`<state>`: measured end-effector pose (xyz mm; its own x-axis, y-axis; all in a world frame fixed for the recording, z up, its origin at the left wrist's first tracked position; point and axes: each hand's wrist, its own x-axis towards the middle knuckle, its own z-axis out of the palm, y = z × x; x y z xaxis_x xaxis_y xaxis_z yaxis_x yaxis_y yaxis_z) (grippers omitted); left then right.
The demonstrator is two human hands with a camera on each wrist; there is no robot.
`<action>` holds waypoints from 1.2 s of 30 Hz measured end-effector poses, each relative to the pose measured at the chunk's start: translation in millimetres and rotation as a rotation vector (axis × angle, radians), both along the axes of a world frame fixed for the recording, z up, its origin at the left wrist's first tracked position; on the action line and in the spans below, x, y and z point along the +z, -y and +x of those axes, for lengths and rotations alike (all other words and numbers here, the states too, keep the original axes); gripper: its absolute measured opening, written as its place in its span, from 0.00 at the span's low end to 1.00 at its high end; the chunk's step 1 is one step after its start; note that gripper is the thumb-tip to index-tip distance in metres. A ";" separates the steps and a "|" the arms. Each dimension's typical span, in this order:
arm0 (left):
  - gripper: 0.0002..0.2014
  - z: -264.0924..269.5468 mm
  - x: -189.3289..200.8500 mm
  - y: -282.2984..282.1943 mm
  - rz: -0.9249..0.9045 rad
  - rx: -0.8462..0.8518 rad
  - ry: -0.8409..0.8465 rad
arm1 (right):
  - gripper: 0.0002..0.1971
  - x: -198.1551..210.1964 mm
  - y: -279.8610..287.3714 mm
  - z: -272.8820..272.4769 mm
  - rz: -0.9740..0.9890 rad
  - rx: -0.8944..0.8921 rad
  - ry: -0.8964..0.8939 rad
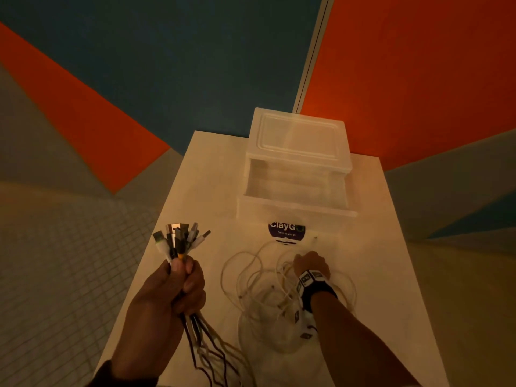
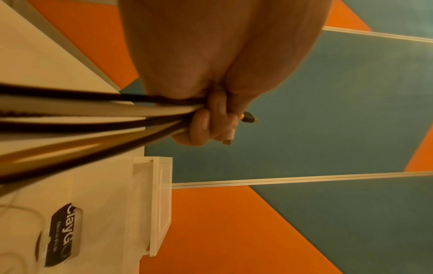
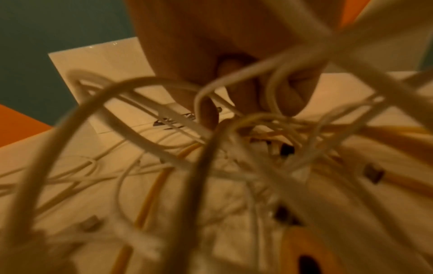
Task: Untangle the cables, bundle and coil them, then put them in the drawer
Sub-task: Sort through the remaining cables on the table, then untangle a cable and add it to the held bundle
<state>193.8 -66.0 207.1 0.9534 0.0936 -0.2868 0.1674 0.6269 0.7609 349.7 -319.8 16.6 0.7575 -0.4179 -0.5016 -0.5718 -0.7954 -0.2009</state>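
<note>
A person stands over a white table (image 1: 377, 247) in dim, orange-tinted light. The left hand (image 1: 170, 291) is raised off the table and clenched around a bundle (image 1: 178, 241) of black and white cables. The plugs fan out above the fist, and the cords trail down below it toward the person. In the left wrist view the fingers (image 2: 201, 124) curl tightly round the cords, with two plug tips poking out past them.

To the right of that hand, the right hand (image 1: 310, 265) reaches down into a tangle (image 1: 259, 289) of pale cables lying in loose loops on the table. A banded strap sits on its wrist. In the right wrist view the fingertips (image 3: 290, 100) are bent down among the loops and touch them, but blur and crossing cords make it impossible to tell whether they grip one.

Just beyond the right hand lies a dark round sticker (image 1: 286, 233) with white lettering. Beyond that stands a clear plastic drawer unit (image 1: 298, 135). Its drawer (image 1: 296, 208) is pulled open toward the hands, with no cables in it. Behind the table are orange and teal wall panels.
</note>
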 end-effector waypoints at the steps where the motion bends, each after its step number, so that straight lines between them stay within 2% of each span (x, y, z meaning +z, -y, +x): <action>1: 0.15 -0.9 0.2 0.1 -0.001 0.002 0.000 | 0.19 -0.8 0.9 0.6 0.011 -0.019 0.001; 7: 0.14 -3.3 -2.3 -2.1 -0.006 0.010 -0.004 | 0.19 -7.6 9.3 2.7 0.204 -0.151 0.100; 11: 0.14 -0.9 -3.1 -1.9 -0.011 -0.002 0.028 | 0.05 7.4 14.3 -5.2 0.410 -0.109 0.358; 16: 0.15 6.8 -3.4 3.5 -0.037 -0.025 0.039 | 0.09 74.7 16.7 -26.0 0.719 -0.036 0.549; 20: 0.14 16.9 -3.9 11.3 -0.045 -0.043 0.029 | 0.06 152.3 14.7 -32.3 0.910 0.031 0.696; 23: 0.13 22.3 -4.4 16.7 -0.058 -0.057 0.031 | 0.09 211.8 17.7 -43.4 1.096 0.043 0.784; 26: 0.13 24.7 -6.5 20.2 -0.051 -0.085 0.062 | 0.12 261.1 18.4 -53.3 1.119 0.111 0.856; 28: 0.12 26.7 -6.0 22.2 -0.043 -0.102 0.087 | 0.14 300.4 17.4 -59.3 1.148 0.144 0.969; 31: 0.10 30.2 -1.0 27.9 -0.027 -0.115 0.087 | 0.07 342.6 13.5 -68.6 1.136 0.272 1.110; 33: 0.10 32.0 2.3 33.7 -0.029 -0.119 0.090 | 0.08 327.4 1.9 -74.8 1.008 0.377 1.033; 36: 0.11 33.4 6.7 43.1 0.017 -0.094 0.094 | 0.10 271.4 -20.0 -86.6 0.862 0.461 0.843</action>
